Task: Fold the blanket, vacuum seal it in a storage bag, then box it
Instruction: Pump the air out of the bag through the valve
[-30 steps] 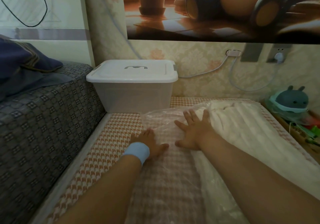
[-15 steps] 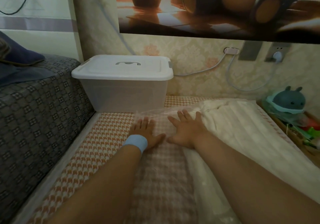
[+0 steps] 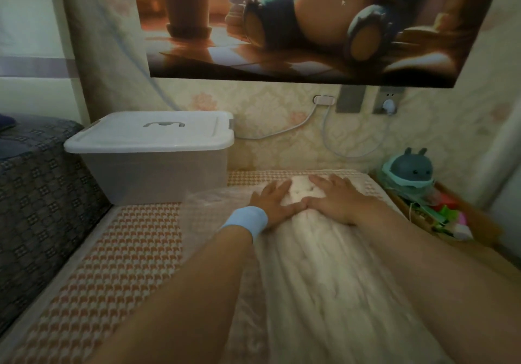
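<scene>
On blanket [image 3: 324,273], both hands [image 3: 275,201] [image 3: 337,197] press flat

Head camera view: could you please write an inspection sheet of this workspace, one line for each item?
Surface: orange-and-white patterned mat, lying flat.
Job's things: white blanket lying lengthwise, apparently inside the clear storage bag; storage box at the wall, lid on.
Clutter: blue plush toy and colourful small items at the right edge.
Hands: left hand and right hand press flat on the blanket's far end, fingers straight.
Cables: white cable loops along the wall from a socket plug.
Surroundings: poster above; dark patterned cushion on the left.
</scene>
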